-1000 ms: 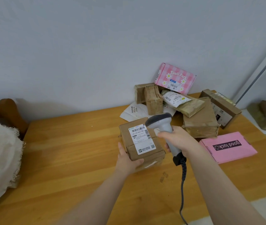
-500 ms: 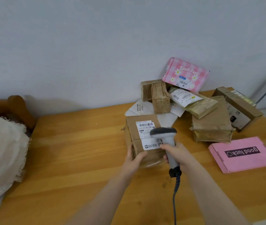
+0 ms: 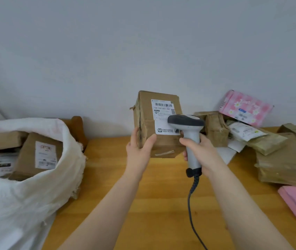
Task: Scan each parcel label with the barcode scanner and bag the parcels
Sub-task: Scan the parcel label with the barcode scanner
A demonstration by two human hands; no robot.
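Parcel grip: left hand (image 3: 140,150) thumb and fingers clasp cardboard parcel (image 3: 161,145) by its lower-left corner, centre frame.
Scanner: right hand (image 3: 201,154) fingers wrap barcode scanner (image 3: 190,134) handle, head before label (image 3: 163,112).
Handling: seemingly light, stiff, dented; hold corners.

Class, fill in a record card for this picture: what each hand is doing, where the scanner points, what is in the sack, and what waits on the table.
left hand: grips the brown parcel at its lower left edge
right hand: grips the barcode scanner by its handle
scanner aim: head close in front of the parcel's white label
sack: white sack at the left, open, with labelled brown parcels inside
waiting: pile of parcels at the right on the wooden table, pink ones among them
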